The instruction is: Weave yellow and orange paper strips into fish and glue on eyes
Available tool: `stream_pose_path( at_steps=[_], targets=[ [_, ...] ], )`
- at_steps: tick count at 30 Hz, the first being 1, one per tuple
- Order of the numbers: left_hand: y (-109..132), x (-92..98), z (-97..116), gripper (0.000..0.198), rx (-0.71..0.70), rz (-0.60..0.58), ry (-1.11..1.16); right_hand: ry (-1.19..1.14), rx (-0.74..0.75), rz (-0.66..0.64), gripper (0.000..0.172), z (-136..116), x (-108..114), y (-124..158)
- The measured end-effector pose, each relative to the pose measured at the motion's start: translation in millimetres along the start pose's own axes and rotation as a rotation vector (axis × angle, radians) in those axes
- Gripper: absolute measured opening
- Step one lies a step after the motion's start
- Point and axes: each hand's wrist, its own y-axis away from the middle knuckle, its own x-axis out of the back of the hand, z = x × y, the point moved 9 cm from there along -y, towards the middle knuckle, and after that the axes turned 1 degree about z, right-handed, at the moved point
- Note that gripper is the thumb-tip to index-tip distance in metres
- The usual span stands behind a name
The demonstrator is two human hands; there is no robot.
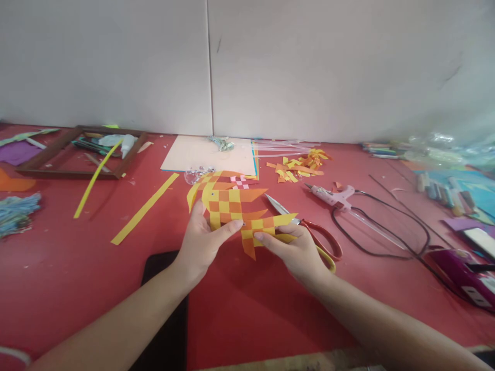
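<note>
Between two hands: two woven fish (paper)

— From my remote seat I find no word, number or brand that I can read anywhere on the worktop.

— Not even on the purple device at the right edge?

— It has a pale panel, but any marks there are too small and blurred for me to read.
</note>
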Motion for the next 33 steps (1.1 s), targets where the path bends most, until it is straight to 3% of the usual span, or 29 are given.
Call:
stream_pose_path(
  at_steps=[8,19,26,33],
  targets=[
    [1.4,2.0,2.0,0.047,0.008,0.037,-0.011,-0.02,0.054,-0.033,0.027,-4.9,-3.4,-1.0],
    [0.1,6.4,-10.1,0.037,0.095,0.044,-0.028,-0.047,0.042,0.028,0.033,-4.2,1.2,-3.9],
    [-1.4,18.2,-14.4,0.054,0.117,0.147,-0.051,-0.007,0.033,0.06,0.038,-2.4,3.1,-4.7],
    [-2.1,14.1,-8.6,0.046,0.068,0.098,-0.058,0.034,0.023,0.037,0.04,-2.5,0.1,-3.3]
  ],
)
